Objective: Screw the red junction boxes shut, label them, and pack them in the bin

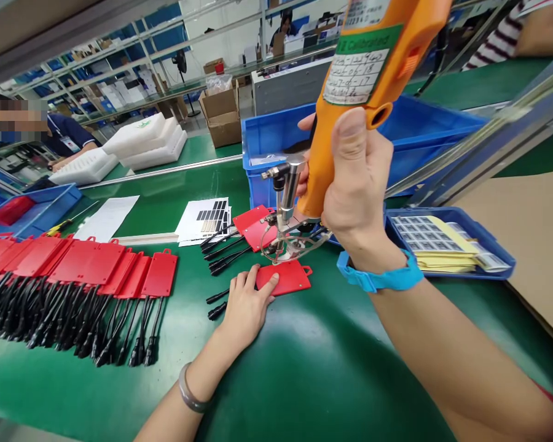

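My right hand (359, 178) is wrapped around an orange hand-held tool (322, 147) with a green "Calibrated" label and a metal nose. The nose points down over a flat red box (288, 279) with a loop tab and short black cables; whether it touches is hard to tell. My left hand (249, 307) grips the cable end of this box against the table, thumb on its top face. Just behind lie more red boxes (257, 226) with black cables, partly hidden by the tool.
A long row of red boxes (87, 261) with black cables lies on the left. Blue bins (258, 184) stand behind the tool. A blue tray (493, 270) holds label sheets at right. Printed sheets (203, 221), a screwdriver (55, 230) and white foam trays (142, 138) are farther back. A co-worker sits at far left.
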`<state>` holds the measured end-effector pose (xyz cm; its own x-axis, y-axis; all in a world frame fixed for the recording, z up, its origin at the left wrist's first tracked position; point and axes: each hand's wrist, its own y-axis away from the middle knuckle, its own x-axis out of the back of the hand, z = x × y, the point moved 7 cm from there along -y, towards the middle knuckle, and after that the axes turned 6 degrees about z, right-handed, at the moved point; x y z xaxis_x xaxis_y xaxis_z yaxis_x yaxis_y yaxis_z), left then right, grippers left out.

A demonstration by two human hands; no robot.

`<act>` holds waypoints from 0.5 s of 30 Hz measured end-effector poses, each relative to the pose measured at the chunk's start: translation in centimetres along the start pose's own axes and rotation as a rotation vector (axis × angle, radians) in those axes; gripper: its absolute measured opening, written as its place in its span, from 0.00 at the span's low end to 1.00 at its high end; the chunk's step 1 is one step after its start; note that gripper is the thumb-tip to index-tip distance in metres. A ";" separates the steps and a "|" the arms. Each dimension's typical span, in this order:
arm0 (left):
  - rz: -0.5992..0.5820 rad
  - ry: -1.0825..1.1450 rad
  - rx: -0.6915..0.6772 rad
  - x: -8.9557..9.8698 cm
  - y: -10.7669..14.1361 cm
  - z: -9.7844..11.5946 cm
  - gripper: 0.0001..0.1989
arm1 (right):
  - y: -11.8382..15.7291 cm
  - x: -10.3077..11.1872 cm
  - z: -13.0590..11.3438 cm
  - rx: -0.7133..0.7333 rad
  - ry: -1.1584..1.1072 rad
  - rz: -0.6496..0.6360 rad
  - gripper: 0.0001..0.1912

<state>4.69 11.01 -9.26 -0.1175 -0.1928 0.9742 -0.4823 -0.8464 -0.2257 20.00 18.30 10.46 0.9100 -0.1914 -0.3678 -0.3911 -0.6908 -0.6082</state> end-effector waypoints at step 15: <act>-0.004 0.018 0.009 -0.1 0.0 0.0 0.22 | 1.6 0.6 3.6 -0.099 0.045 -0.024 0.24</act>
<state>4.73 11.07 -9.35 -0.1312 -0.1810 0.9747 -0.4746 -0.8518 -0.2220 19.45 19.60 6.69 0.9251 -0.2030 -0.3208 -0.3553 -0.7608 -0.5431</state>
